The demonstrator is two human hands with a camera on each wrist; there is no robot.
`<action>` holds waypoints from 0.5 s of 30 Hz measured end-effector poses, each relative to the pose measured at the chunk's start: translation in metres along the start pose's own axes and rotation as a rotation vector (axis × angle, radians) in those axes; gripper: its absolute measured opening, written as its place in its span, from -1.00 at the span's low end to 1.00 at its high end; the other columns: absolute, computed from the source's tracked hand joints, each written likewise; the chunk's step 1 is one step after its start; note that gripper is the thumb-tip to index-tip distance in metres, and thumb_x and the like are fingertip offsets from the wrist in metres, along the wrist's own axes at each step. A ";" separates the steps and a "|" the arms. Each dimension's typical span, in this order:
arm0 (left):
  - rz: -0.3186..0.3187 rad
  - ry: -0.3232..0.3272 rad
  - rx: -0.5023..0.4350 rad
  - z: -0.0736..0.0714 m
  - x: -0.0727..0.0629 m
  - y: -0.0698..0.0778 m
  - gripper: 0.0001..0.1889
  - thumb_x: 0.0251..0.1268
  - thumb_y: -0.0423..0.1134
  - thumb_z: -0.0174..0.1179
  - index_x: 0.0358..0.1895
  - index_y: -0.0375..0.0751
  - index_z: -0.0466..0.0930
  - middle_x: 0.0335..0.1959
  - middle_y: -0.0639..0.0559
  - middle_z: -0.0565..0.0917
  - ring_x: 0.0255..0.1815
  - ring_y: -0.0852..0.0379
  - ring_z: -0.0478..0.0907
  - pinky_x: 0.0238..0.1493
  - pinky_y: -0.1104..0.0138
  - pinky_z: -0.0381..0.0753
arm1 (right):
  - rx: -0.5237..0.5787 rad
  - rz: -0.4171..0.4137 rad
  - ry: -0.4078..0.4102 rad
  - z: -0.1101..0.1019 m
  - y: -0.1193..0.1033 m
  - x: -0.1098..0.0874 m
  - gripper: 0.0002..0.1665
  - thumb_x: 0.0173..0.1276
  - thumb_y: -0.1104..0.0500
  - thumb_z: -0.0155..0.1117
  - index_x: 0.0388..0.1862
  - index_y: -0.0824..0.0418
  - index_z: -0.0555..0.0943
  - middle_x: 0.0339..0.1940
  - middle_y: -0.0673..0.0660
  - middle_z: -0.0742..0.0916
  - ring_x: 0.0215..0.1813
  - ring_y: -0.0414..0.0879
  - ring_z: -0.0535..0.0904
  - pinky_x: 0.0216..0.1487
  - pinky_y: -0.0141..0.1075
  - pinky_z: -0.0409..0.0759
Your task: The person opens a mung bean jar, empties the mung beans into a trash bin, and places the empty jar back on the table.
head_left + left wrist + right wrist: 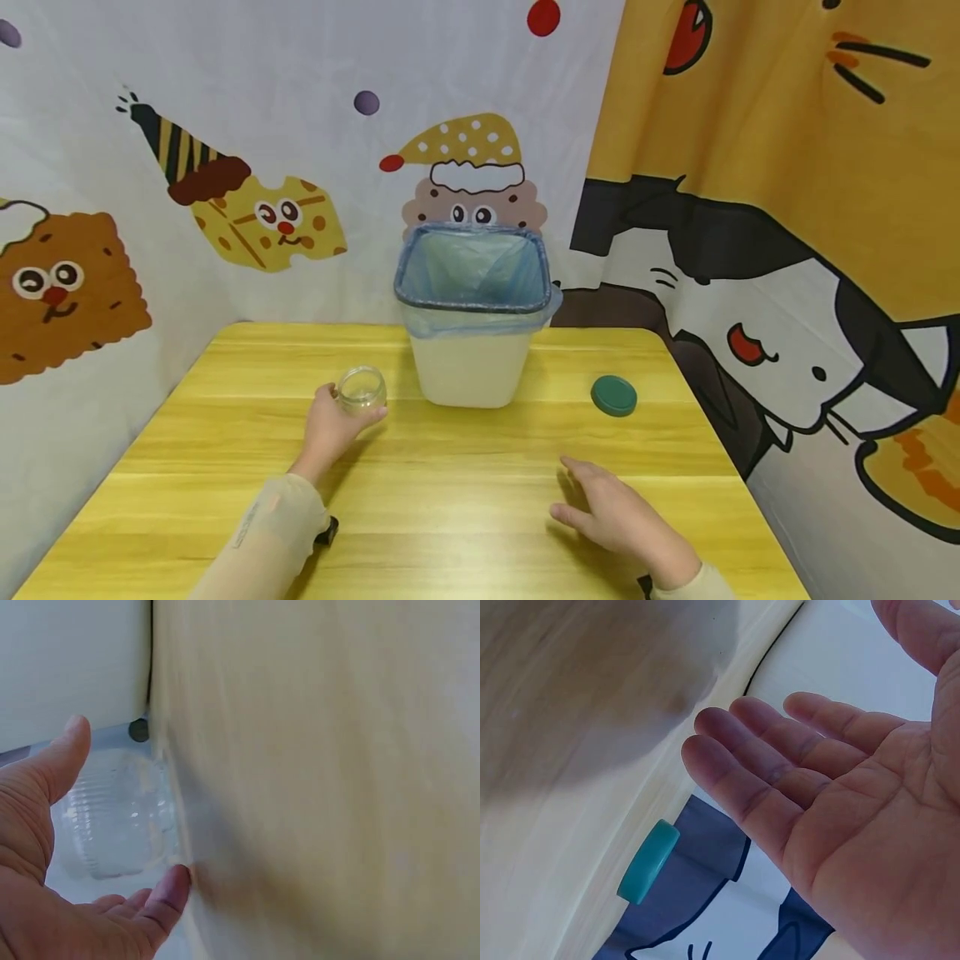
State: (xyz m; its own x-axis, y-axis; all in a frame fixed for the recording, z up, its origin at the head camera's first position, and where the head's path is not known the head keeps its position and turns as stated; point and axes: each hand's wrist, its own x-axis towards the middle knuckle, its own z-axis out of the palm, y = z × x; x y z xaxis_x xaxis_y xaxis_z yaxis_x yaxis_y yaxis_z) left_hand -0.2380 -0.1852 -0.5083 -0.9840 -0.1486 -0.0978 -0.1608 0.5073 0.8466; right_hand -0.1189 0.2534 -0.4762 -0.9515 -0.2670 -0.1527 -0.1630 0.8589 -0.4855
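A clear glass jar (pixel 362 387) without a lid stands upright on the left part of the table. My left hand (pixel 333 423) is right at it, thumb on the near right side and fingertips on the left side. In the left wrist view the thumb and fingers (pixel 166 900) are spread, with the jar (pixel 120 817) showing between them. My right hand (pixel 615 512) is held over the right front of the table, fingers extended and thumb apart, holding nothing. Beyond it lies a round green lid (pixel 614 395), which also shows in the right wrist view.
A pale bin (pixel 471 371) with a blue bag liner folded over its rim stands at the middle back of the wooden table (pixel 450 533), right of the jar. Behind the table hangs a curtain (pixel 300 75) with cartoon prints.
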 end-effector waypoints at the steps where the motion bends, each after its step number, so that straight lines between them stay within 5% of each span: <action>1: 0.000 0.000 0.014 -0.001 -0.002 0.001 0.34 0.19 0.16 0.59 0.67 -0.55 -0.17 0.62 -0.61 0.16 0.58 -0.56 0.24 0.56 -0.32 0.35 | -0.002 0.003 0.000 0.001 0.000 0.000 -0.01 0.45 -0.23 0.45 0.63 0.29 0.38 0.55 0.33 0.56 0.56 0.32 0.49 0.55 0.29 0.42; 15: 0.036 -0.048 0.179 -0.040 -0.037 -0.007 0.37 0.25 0.39 0.43 0.69 -0.53 -0.19 0.64 -0.61 0.12 0.57 -0.60 0.22 0.46 -0.37 0.42 | -0.035 0.038 0.027 -0.002 0.007 0.002 -0.05 0.45 -0.23 0.46 0.60 0.26 0.42 0.54 0.29 0.58 0.55 0.29 0.50 0.55 0.26 0.44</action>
